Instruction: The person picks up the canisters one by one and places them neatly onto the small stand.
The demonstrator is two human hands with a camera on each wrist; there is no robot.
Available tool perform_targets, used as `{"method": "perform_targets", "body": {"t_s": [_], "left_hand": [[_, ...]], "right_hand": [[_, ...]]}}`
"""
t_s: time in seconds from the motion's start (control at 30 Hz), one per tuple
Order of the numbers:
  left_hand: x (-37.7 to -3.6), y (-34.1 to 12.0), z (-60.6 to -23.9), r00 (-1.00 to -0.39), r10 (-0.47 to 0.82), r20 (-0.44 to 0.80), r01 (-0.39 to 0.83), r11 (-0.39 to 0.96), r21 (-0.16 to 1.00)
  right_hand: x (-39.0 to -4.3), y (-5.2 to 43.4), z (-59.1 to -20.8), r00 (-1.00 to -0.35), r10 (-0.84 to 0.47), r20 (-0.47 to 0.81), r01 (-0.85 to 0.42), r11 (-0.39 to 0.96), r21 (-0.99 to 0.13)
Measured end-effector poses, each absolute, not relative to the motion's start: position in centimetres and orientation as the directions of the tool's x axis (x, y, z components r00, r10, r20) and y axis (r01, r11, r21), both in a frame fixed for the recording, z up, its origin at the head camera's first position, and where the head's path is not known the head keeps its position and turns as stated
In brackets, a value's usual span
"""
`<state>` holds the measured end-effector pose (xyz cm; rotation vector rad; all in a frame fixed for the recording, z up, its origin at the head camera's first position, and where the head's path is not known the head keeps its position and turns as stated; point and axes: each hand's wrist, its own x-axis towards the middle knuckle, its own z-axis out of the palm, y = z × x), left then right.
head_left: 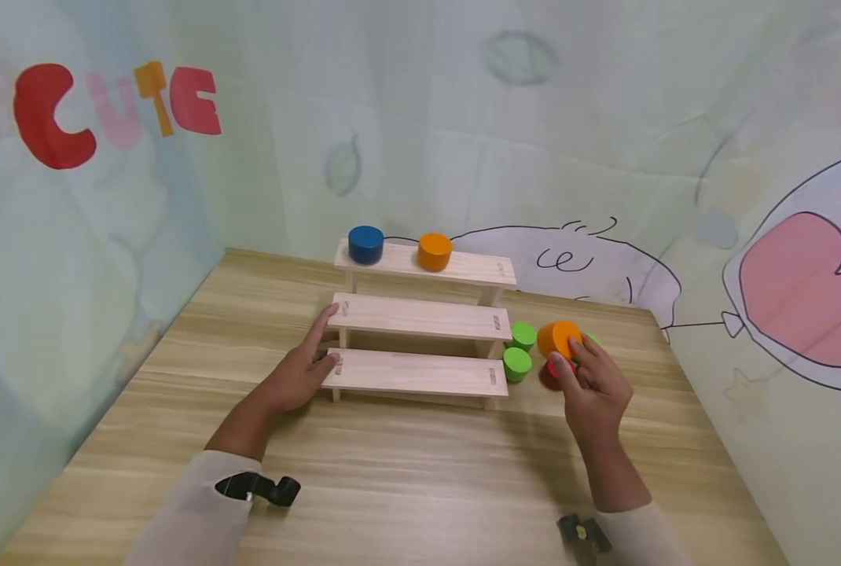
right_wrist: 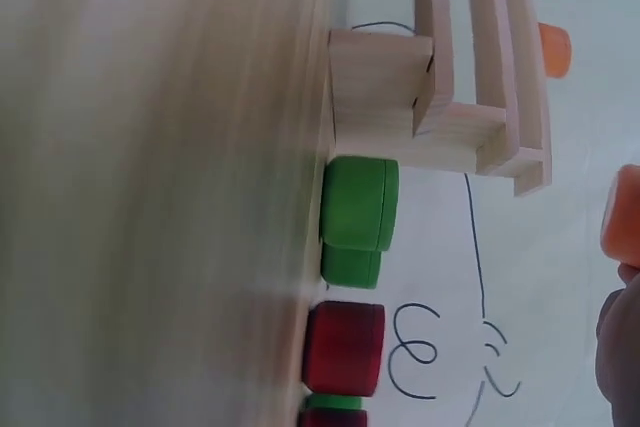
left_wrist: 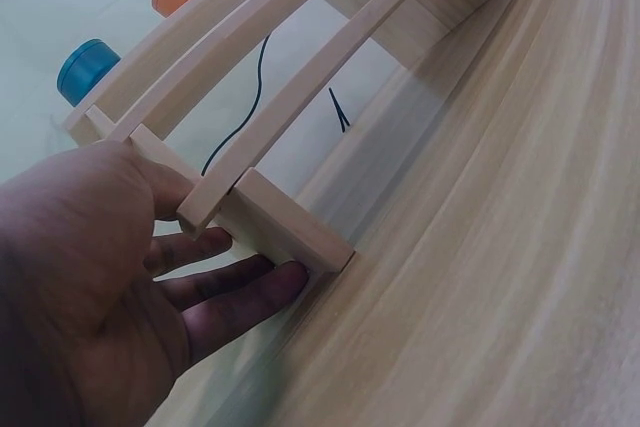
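Observation:
A three-step wooden rack [head_left: 420,318] stands mid-table. On its top step sit a blue cylinder [head_left: 365,244] and an orange cylinder [head_left: 435,251]. My left hand [head_left: 325,346] rests with straight fingers against the rack's left end; in the left wrist view its fingers [left_wrist: 240,287] lie beside the side panel [left_wrist: 290,227]. Just right of the rack, my right hand [head_left: 567,360] pinches another orange cylinder [head_left: 557,337], lifted above the table. That cylinder [right_wrist: 622,217] shows at the right edge of the right wrist view.
Two green cylinders [head_left: 523,336] [head_left: 516,364] stand by the rack's right end, with a red one [head_left: 552,369] and another green one [head_left: 593,339] partly hidden by my right hand. Cartoon-printed cloth walls close in the wooden table [head_left: 406,472] on three sides.

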<state>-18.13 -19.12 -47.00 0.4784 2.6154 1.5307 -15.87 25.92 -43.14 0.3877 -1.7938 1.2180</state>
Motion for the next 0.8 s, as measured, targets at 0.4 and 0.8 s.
{"method": "perform_targets", "body": {"t_s": [0.4, 0.8], "left_hand": [[-18.1, -19.2, -47.5, -0.945, 0.31, 0.103, 0.24, 0.448, 0.861], [-18.1, -19.3, -47.1, -0.947, 0.3, 0.115, 0.248, 0.456, 0.855]], "right_hand": [[-16.9, 25.3, -40.1, -0.526, 0.149, 0.838, -0.706, 0.474, -0.527], [-19.6, 23.4, -37.6, -0.56, 0.114, 0.821, -0.707, 0.451, -0.545]]}}
